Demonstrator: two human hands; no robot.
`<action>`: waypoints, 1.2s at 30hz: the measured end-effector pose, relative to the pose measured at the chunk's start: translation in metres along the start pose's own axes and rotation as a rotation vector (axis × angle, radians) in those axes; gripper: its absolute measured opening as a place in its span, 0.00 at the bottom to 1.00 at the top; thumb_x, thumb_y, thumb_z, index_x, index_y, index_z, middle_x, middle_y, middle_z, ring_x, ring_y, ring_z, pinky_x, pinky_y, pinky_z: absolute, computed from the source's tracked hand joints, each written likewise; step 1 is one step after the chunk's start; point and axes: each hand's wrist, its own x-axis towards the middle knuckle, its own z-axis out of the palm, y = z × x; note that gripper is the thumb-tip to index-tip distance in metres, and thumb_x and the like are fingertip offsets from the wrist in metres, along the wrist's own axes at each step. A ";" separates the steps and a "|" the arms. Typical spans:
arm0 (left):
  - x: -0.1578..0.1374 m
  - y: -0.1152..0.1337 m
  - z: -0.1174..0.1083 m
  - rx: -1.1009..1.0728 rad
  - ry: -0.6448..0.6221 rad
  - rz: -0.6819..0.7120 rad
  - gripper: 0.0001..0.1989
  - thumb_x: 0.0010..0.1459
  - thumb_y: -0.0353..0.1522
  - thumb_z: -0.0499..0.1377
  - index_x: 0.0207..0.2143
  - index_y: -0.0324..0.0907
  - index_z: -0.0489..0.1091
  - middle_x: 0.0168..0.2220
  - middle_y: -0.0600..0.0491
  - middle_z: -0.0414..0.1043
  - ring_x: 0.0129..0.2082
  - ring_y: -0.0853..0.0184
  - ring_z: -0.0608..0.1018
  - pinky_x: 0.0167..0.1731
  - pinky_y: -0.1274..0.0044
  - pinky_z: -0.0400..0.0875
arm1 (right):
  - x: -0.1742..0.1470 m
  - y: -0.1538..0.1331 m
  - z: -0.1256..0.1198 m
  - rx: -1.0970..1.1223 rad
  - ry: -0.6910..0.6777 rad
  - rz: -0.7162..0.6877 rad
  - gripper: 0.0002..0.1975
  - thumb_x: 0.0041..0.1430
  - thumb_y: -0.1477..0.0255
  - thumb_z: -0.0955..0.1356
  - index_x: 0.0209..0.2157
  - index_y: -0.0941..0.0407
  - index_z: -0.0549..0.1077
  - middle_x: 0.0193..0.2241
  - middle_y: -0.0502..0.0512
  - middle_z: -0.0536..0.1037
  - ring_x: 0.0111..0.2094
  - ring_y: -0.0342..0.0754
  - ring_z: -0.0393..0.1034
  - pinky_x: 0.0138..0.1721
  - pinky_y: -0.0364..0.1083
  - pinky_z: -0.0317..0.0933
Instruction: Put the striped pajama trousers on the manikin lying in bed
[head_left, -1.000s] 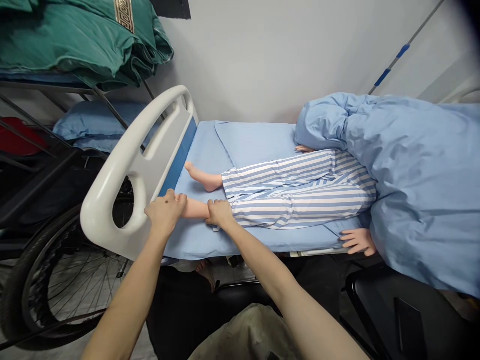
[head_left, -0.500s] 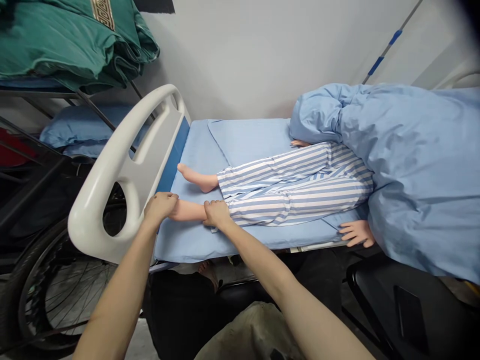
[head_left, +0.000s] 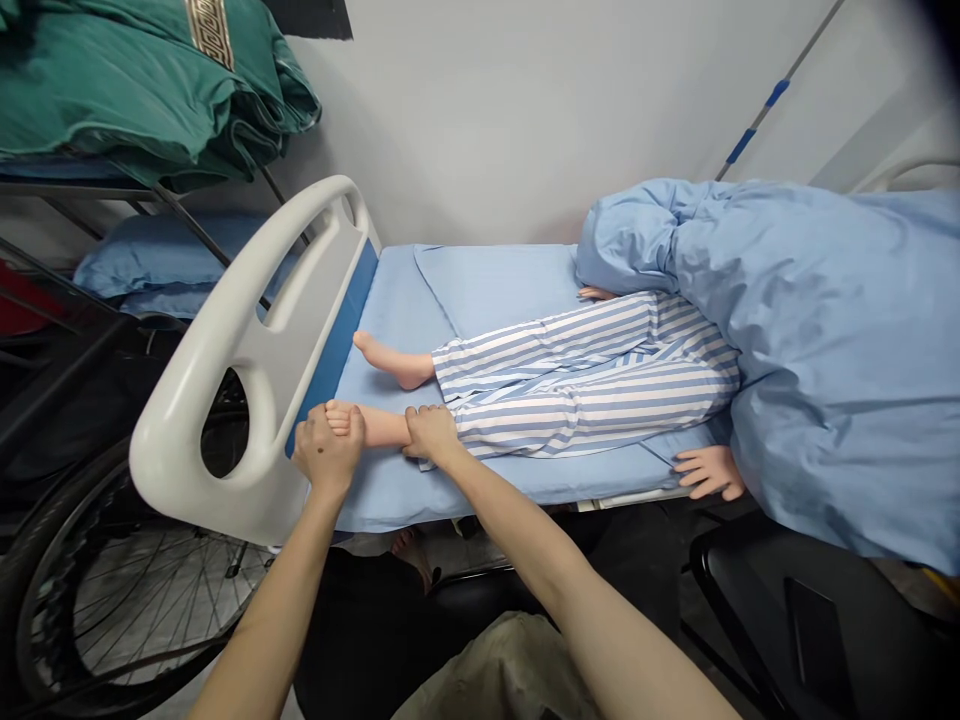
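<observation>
A manikin in blue-and-white striped trousers point(head_left: 540, 405) lies on the bed, its legs stretched toward the footboard. My left hand point(head_left: 328, 450) is wrapped around its near foot point(head_left: 342, 415), with the toes showing above my fingers. My right hand point(head_left: 431, 435) grips the same leg's lower shin point(head_left: 384, 426), just at the trouser cuff. The far foot point(head_left: 396, 362) rests on the sheet, untouched. A blue quilt point(head_left: 825, 340) covers the upper body, and one manikin hand point(head_left: 711, 472) sticks out at its near edge.
A white footboard point(head_left: 247, 290) rises close beside my left hand. Below it stands a wheel with spokes point(head_left: 142, 610). A black chair point(head_left: 810, 610) is at the near right. Green cloth point(head_left: 150, 90) hangs over a rack at the upper left.
My left hand has shifted around to the near side of the foot, and the toes now show. My right hand keeps its hold on the lower leg.
</observation>
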 end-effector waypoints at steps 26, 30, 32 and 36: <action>0.020 0.060 0.006 0.510 -0.523 0.736 0.22 0.63 0.25 0.45 0.37 0.31 0.81 0.38 0.34 0.79 0.45 0.47 0.78 0.43 0.64 0.61 | 0.002 -0.004 -0.007 0.082 -0.023 0.044 0.24 0.56 0.60 0.71 0.49 0.62 0.71 0.46 0.64 0.79 0.46 0.55 0.76 0.50 0.51 0.66; 0.018 0.058 0.007 0.483 -0.503 0.720 0.22 0.63 0.25 0.45 0.37 0.30 0.80 0.38 0.33 0.79 0.45 0.46 0.78 0.43 0.64 0.61 | 0.001 -0.004 -0.007 0.082 -0.030 0.037 0.25 0.54 0.62 0.71 0.50 0.63 0.71 0.46 0.66 0.79 0.47 0.56 0.75 0.51 0.51 0.65; 0.017 0.057 0.006 0.466 -0.501 0.706 0.22 0.64 0.26 0.45 0.37 0.30 0.81 0.38 0.33 0.79 0.44 0.46 0.78 0.44 0.64 0.61 | 0.001 -0.004 -0.008 0.096 -0.045 0.044 0.26 0.54 0.63 0.72 0.50 0.64 0.71 0.46 0.67 0.79 0.48 0.56 0.75 0.52 0.51 0.65; 0.017 0.058 0.003 0.452 -0.492 0.702 0.23 0.64 0.26 0.45 0.38 0.29 0.81 0.38 0.33 0.79 0.44 0.46 0.78 0.44 0.64 0.61 | 0.004 -0.005 -0.013 0.117 -0.091 0.052 0.28 0.53 0.64 0.72 0.52 0.64 0.71 0.48 0.68 0.79 0.50 0.58 0.75 0.53 0.53 0.66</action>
